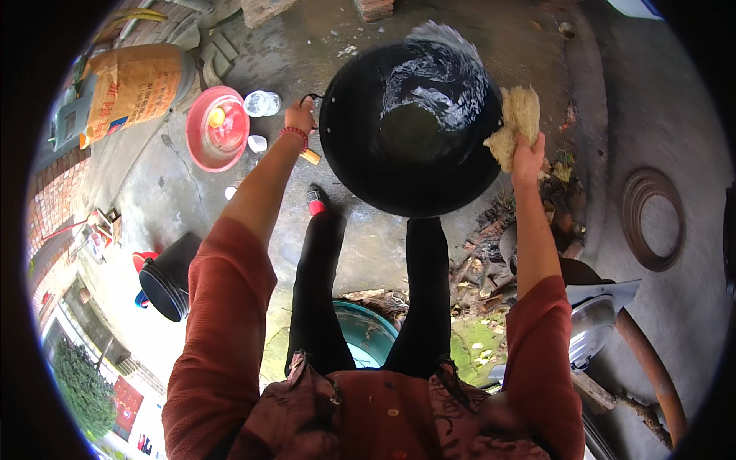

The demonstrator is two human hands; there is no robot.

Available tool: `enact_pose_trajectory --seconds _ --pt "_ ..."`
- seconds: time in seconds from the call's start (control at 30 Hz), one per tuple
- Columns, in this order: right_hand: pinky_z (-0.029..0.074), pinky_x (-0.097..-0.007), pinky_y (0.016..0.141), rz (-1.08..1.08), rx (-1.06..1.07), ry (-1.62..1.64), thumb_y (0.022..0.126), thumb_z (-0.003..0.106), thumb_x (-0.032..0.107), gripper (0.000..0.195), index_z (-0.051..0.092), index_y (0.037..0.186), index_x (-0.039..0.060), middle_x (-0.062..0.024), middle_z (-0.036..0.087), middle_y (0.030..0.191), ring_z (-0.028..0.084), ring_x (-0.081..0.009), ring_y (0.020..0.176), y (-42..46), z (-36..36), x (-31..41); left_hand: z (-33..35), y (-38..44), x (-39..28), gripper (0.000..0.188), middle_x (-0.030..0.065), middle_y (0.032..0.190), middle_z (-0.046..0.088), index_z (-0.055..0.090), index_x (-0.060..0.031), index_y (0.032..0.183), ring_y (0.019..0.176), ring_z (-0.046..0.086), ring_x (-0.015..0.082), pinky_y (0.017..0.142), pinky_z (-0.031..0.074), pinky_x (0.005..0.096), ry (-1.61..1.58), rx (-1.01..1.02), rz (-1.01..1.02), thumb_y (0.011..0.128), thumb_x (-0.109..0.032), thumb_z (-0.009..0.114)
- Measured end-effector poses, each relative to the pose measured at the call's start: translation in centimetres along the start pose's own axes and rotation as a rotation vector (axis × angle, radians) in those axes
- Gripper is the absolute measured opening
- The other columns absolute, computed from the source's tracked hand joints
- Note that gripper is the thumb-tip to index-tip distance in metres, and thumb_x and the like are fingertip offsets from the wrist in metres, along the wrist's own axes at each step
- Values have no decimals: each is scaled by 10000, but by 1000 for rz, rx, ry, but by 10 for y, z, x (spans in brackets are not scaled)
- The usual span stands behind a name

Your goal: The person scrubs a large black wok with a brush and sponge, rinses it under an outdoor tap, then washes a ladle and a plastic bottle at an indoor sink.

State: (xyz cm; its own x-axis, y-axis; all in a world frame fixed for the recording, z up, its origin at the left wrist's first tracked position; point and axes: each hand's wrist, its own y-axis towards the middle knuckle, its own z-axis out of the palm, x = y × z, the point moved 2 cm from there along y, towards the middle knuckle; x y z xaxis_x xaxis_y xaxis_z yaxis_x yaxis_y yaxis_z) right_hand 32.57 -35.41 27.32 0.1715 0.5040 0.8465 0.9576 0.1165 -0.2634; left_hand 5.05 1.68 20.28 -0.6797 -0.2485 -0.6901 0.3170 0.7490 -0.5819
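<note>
A large black wok (374, 161) is held out in front of me, over the wet concrete. Water (443, 80) swirls in its far half and spills over the far rim in a blurred sheet. My left hand (300, 118), with a red bead bracelet at the wrist, grips the loop handle (312, 99) on the wok's left side. At the right rim my right hand (528, 161) holds a pale loofah sponge (520, 118). The sponge hides the wok's right handle, so I cannot tell whether the fingers also grip it.
Left of the wok sit a pink basin (193, 152) with a yellow item inside, a clear plastic container (261, 103) and a black bucket (178, 276). A teal tub (368, 316) is between my legs. Debris (494, 236), a metal pot (592, 328) and iron rings (632, 230) lie rightward.
</note>
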Motion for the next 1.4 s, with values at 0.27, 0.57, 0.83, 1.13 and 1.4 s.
enact_pose_trajectory --seconds 0.27,0.57,0.83,1.13,1.4 --pt "410 -345 798 37 -74 -178 767 541 172 349 480 1087 45 -163 587 979 557 -275 918 -51 13 -29 -18 -22 55 306 102 562 506 537 -21 781 468 520 186 429 419 306 17 -14 -83 804 -318 468" --pt "437 -336 775 503 -3 -18 730 555 250 453 484 1133 56 -144 578 1010 564 -266 921 -8 10 -147 -11 -84 -96 245 -20 509 390 515 -68 744 430 410 102 402 278 231 -308 205 -204 876 -252 423" --pt "510 -476 570 742 310 537 801 470 154 303 476 1087 53 -133 594 872 616 -259 744 59 14 -110 69 -267 -338 227 44 726 519 504 4 990 652 510 124 625 402 229 -153 692 189 871 -188 485" --pt "448 -390 818 274 -39 -599 736 523 259 386 535 1039 20 -228 573 1019 553 -367 955 133 -86 38 85 -286 -384 204 11 723 548 557 -39 922 653 525 91 610 379 200 -31 641 357 846 -227 534" --pt "498 -270 628 -130 281 398 819 494 125 353 456 1141 -14 -108 578 937 591 -168 750 124 -232 263 94 -267 -350 213 4 690 571 544 -87 717 628 556 85 546 352 173 -222 552 233 846 -256 541"
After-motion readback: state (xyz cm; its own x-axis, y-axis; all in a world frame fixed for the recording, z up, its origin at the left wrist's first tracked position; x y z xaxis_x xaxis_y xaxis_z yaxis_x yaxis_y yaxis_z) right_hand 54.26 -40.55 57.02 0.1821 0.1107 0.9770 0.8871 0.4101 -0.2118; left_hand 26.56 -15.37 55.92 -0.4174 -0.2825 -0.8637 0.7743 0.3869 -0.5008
